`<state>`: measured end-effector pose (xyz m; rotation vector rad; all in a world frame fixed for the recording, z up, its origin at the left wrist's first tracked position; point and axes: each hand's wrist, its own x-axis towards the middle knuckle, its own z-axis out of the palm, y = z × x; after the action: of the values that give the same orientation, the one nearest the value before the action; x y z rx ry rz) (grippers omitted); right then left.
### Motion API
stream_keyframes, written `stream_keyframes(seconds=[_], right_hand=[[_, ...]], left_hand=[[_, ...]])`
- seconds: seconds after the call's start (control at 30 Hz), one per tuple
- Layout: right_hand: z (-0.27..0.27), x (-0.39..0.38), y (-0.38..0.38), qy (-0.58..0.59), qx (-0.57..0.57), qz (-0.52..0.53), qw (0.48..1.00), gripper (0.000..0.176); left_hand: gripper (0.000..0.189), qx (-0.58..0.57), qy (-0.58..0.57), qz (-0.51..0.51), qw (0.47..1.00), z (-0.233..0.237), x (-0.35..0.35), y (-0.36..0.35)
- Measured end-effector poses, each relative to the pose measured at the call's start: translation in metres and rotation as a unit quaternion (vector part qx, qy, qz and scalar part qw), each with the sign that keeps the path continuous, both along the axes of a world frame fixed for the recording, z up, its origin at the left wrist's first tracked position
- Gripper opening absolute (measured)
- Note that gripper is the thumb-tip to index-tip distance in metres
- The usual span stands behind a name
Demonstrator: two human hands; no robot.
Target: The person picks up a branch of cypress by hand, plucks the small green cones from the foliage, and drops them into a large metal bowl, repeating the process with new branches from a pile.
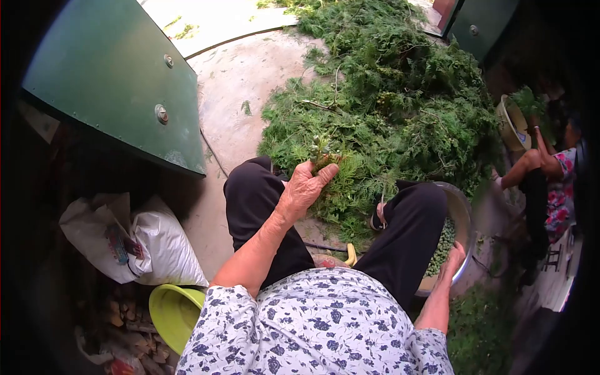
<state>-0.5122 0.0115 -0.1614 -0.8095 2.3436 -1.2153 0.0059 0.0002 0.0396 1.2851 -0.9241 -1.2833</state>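
Observation:
Between my knees, my left hand (306,186) is closed around a small green sprig (324,150), held over the near edge of a large heap of leafy green branches (387,106). On my right, a metal basin (464,219) holds many small round green berries (442,249). My right hand (452,262) is at the basin's near inner side, close by the berries. Its fingers are partly hidden, so whether they hold anything cannot be made out.
Green metal doors (119,81) stand at the left and upper right. White sacks (165,244), a yellow-green basin (172,315) and firewood (134,334) lie at left. At right a person (559,187) sits holding greenery beside a yellowish basin (514,123).

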Motion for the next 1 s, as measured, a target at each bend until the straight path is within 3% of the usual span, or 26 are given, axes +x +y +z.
stream_keyframes(seconds=[0.03,0.07,0.17,0.23,0.37,0.43,0.53,0.67,0.73,0.87,0.93,1.0], right_hand=[[0.032,0.024,-0.004,-0.095,0.017,0.009,0.995,0.036],[0.068,0.062,-0.011,-0.151,-0.067,-0.002,0.986,0.029],[0.158,0.147,-0.024,-0.187,-0.208,0.167,0.945,0.019],[0.209,0.214,-0.019,-0.209,-0.235,0.277,0.908,0.013],[0.225,0.294,-0.01,-0.242,-0.096,0.474,0.841,0.02],[0.208,0.317,-0.013,-0.306,-0.069,0.498,0.808,0.027],[0.188,0.334,-0.014,-0.395,-0.026,0.488,0.778,0.022],[0.165,0.332,-0.015,-0.476,-0.002,0.458,0.751,0.02],[0.159,0.329,-0.017,-0.489,-0.004,0.431,0.758,0.02],[0.143,0.325,-0.018,-0.493,-0.008,0.437,0.752,0.018],[0.14,0.325,-0.019,-0.491,-0.009,0.449,0.747,0.016],[0.142,0.325,-0.02,-0.474,0.017,0.465,0.747,0.013]], left_hand=[[0.042,0.017,-0.081,-0.012,0.996,0.002,-0.004,0.005],[0.044,0.036,-0.161,-0.026,0.986,0.002,-0.008,0.011],[0.038,-0.01,-0.174,-0.062,0.983,-0.011,-0.018,0.021],[0.033,-0.038,-0.194,-0.073,0.977,-0.01,-0.029,0.028],[0.027,-0.027,-0.193,-0.082,0.977,-0.026,-0.041,0.036],[0.026,-0.014,-0.203,-0.098,0.974,-0.038,-0.04,0.038],[0.022,0.008,-0.246,-0.126,0.961,-0.054,-0.034,0.041],[0.018,0.003,-0.107,-0.153,0.982,-0.055,-0.028,0.044],[0.024,0.121,0.16,-0.127,0.971,-0.044,-0.027,0.046],[0.031,0.166,0.184,-0.088,0.965,-0.052,-0.027,0.048],[0.028,0.151,0.211,-0.086,0.962,-0.06,-0.029,0.049],[0.022,0.16,0.291,-0.016,0.943,-0.06,-0.033,0.05]])
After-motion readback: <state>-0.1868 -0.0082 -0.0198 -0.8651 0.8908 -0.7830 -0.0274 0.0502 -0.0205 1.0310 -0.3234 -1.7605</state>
